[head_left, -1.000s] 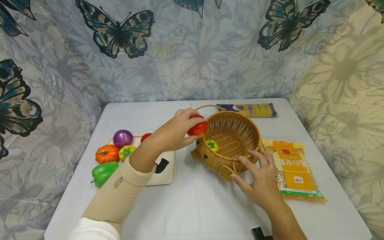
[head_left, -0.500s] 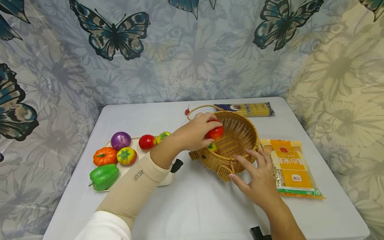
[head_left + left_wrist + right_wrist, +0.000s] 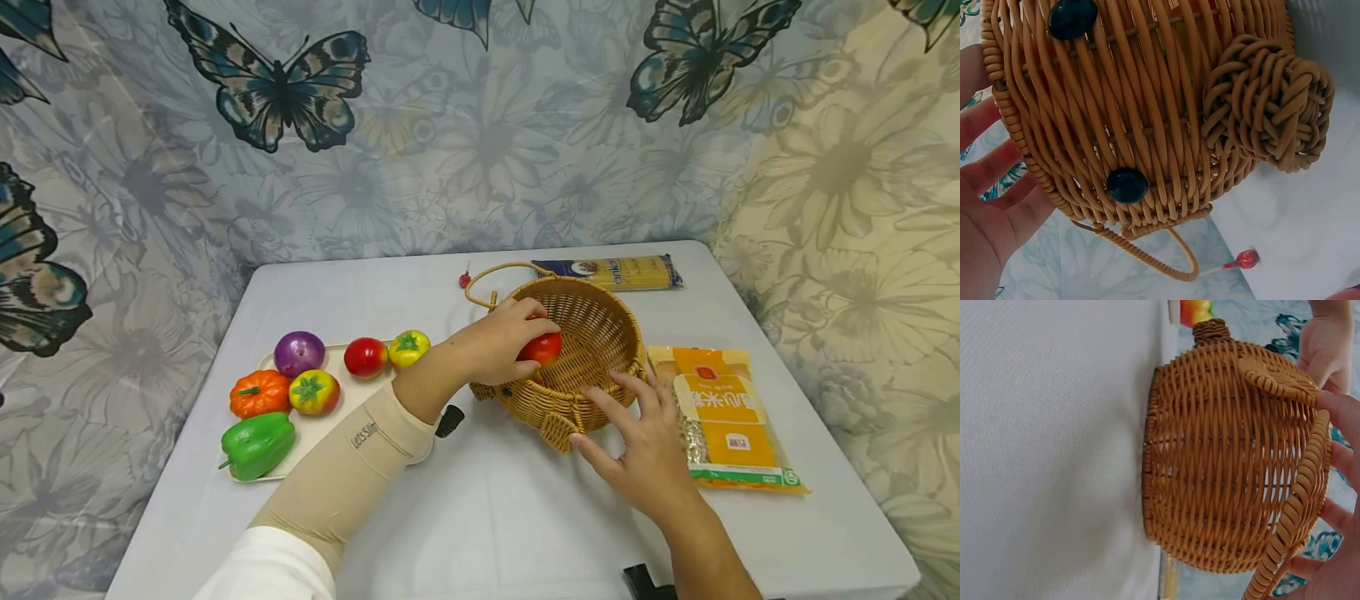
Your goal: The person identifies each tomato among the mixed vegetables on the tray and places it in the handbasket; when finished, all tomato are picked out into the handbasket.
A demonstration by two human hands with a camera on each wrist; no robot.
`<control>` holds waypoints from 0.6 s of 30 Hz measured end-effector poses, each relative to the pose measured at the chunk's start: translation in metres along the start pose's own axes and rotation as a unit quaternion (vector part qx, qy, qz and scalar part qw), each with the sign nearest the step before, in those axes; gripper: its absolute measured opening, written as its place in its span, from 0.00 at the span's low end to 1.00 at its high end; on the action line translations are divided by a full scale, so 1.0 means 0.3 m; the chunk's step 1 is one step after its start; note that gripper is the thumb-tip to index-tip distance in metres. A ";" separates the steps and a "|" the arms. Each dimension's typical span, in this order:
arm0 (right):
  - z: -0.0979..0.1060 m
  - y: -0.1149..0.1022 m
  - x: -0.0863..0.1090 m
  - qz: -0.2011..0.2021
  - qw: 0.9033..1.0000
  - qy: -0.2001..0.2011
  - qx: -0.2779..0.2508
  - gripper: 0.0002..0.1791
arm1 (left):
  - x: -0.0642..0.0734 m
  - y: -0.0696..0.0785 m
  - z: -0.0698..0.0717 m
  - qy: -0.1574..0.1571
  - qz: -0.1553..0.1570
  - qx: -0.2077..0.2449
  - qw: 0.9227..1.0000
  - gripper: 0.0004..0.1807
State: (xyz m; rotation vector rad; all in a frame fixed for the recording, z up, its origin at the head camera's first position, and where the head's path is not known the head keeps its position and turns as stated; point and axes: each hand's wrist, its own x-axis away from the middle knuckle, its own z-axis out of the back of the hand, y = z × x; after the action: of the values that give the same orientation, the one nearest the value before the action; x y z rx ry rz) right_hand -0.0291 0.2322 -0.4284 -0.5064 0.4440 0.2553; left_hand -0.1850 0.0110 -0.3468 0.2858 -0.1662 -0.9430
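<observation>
A brown wicker basket (image 3: pixel 611 325) with animal-like eyes, ears and a snout stands right of the table's middle. My left hand (image 3: pixel 491 337) reaches over its left rim and holds a round red fruit (image 3: pixel 543 348) inside. In the left wrist view, the left hand's fingers (image 3: pixel 1000 162) pass behind the rim, and the wickerwork mostly hides the fruit. My right hand (image 3: pixel 641 442) grips the basket's near right rim. Its thumb lies by the wicker ear (image 3: pixel 1282 381), with the other fingers spread along the rim. Just a trace of yellow shows beneath the red fruit.
At left, a cream tray (image 3: pixel 348 404) bears a purple onion-like vegetable (image 3: pixel 299 354), an orange pumpkin (image 3: pixel 259 393), a green pepper (image 3: pixel 258 444) and other produce. A grain bag (image 3: pixel 723 417) lies right; a noodle pack (image 3: pixel 626 272) lies behind the basket.
My left hand has carried the red fruit rightward over the rim and down into the basket, uncovering produce on the tray. The right hand has stayed at the basket.
</observation>
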 end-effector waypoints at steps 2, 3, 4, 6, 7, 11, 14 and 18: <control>-0.001 0.000 0.001 -0.001 1.000 0.000 0.000 0.33 | -0.002 0.000 -0.003 -0.002 0.000 -0.003 1.000 0.29; -0.001 -0.001 0.001 -0.001 1.000 0.000 0.000 0.33 | -0.003 0.001 -0.004 -0.003 0.000 -0.004 1.000 0.29; -0.002 -0.001 0.001 -0.001 1.000 0.000 0.000 0.34 | -0.003 0.001 -0.005 -0.004 0.001 -0.004 1.000 0.29; -0.003 -0.002 0.000 -0.001 1.000 0.000 -0.002 0.34 | -0.001 0.003 -0.003 -0.005 0.001 -0.006 1.000 0.30; -0.003 -0.003 0.000 -0.001 1.000 -0.001 -0.002 0.34 | 0.000 0.004 -0.002 -0.005 0.002 -0.006 1.000 0.30; -0.004 -0.004 0.001 -0.002 1.000 -0.001 -0.003 0.34 | 0.015 0.011 0.008 -0.005 0.006 -0.007 1.000 0.32; -0.004 -0.004 0.001 -0.002 1.000 -0.001 -0.003 0.34 | 0.035 0.017 0.020 -0.006 0.012 -0.005 1.000 0.32; -0.001 -0.002 0.000 -0.003 1.000 -0.001 -0.003 0.34 | 0.069 0.021 0.037 -0.001 0.025 -0.013 1.000 0.32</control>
State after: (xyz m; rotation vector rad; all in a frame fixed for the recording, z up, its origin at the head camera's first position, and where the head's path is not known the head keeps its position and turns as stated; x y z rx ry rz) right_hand -0.0289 0.2315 -0.4284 -0.5140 0.4394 0.2519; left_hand -0.1710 -0.0042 -0.3340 0.2554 -0.1620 -0.8949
